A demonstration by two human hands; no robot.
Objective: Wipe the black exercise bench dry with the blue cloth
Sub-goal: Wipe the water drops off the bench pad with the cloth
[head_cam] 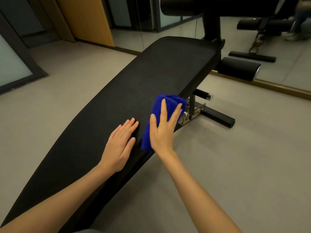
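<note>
Your right hand (162, 132) presses the blue cloth (159, 115) flat-fingered at the bench surface (117, 91) edge, your left hand (120, 145) resting flat beside it

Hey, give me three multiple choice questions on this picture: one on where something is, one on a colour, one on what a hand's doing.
1. Where is the cloth? A) at the right edge of the bench B) on the floor C) on a door
2. Its colour? A) red B) blue C) white
3. The left hand is: A) flat on the bench B) gripping the cloth C) raised
Answers: 1 A, the right hand presses it there; 2 B, plainly deep blue; 3 A, straight fingers rest on it.
</note>
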